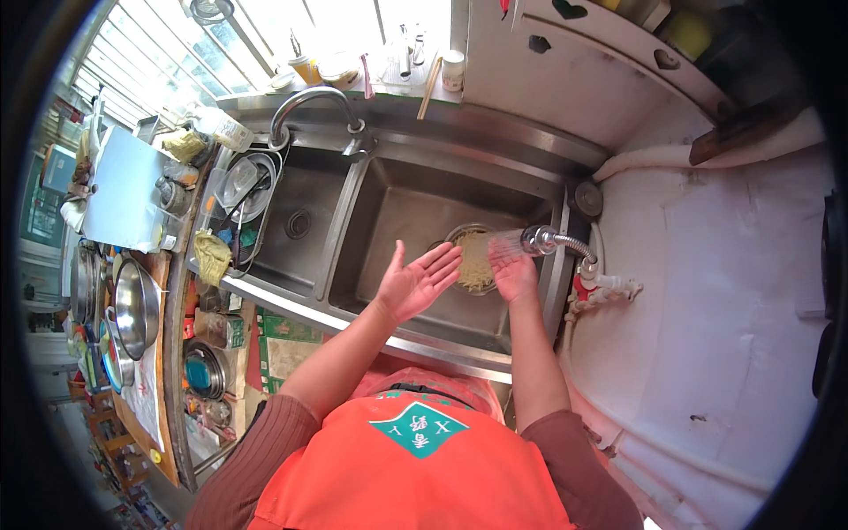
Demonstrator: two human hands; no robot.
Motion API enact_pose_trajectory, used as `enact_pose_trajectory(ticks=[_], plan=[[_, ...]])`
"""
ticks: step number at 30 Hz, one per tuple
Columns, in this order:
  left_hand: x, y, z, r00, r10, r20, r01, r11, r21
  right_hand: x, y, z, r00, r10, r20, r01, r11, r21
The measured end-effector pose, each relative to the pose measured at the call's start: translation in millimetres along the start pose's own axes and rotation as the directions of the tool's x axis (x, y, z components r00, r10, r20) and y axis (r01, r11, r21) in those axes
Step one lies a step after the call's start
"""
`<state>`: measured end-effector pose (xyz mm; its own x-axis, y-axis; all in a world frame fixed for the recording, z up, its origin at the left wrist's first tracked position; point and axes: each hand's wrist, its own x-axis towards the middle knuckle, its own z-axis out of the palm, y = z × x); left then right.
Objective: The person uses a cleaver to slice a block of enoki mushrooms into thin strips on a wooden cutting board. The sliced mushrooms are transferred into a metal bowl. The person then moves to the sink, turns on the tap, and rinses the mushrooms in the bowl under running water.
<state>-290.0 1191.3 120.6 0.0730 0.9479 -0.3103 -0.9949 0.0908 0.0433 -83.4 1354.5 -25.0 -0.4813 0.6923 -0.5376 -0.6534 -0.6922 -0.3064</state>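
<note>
My left hand (424, 278) is held palm up over the large sink basin (397, 205), fingers stretched out and nothing in it. My right hand (511, 268) is under the spray head (538, 240) of a flexible metal tap, and water runs onto its fingers. Below and between both hands stands a round metal bowl (474, 258) of pale, thin shreds or strips in water. What the strips are, I cannot tell. Part of the bowl's right side is hidden by the spray and my right hand.
A curved faucet (318, 93) rises behind the divider. Left of it, a smaller basin (301, 225) adjoins a rack of dishes (245, 185) with a yellow cloth (212, 257). Steel bowls (136, 308) stand on the left counter. Pipes and a red-handled valve (583, 289) are at right.
</note>
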Motion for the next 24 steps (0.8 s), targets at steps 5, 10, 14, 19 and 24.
enact_pose_trajectory(ticks=[5, 10, 14, 19, 24], plan=[[46.1, -23.3, -54.6, 0.9, 0.224, -0.373, -0.116, 0.95, 0.29, 2.4, -7.2, 46.2, 0.98, 0.031, 0.197, -0.091, 0.948, 0.306], [34.2, -33.7, -83.7, 0.813, 0.193, -0.549, 0.086, 0.893, 0.442, -20.0, -22.4, 73.7, 0.987, 0.052, 0.15, -0.085, 0.972, 0.221], [49.5, -37.0, -112.9, 0.848, 0.208, -0.487, 0.06, 0.876, 0.479, 0.7, -9.4, 71.2, 0.963, 0.052, 0.264, -0.094, 0.984, 0.15], [168.5, -55.5, -53.1, 0.906, 0.271, -0.325, -0.043, 0.823, 0.567, 21.0, -8.7, 51.3, 0.919, -0.117, 0.377, 0.192, 0.967, -0.168], [222.1, -108.9, -30.9, 0.921, 0.316, -0.228, -0.269, 0.939, 0.215, -67.2, 26.0, 130.3, 0.926, -0.231, 0.3, 0.372, 0.703, -0.606]])
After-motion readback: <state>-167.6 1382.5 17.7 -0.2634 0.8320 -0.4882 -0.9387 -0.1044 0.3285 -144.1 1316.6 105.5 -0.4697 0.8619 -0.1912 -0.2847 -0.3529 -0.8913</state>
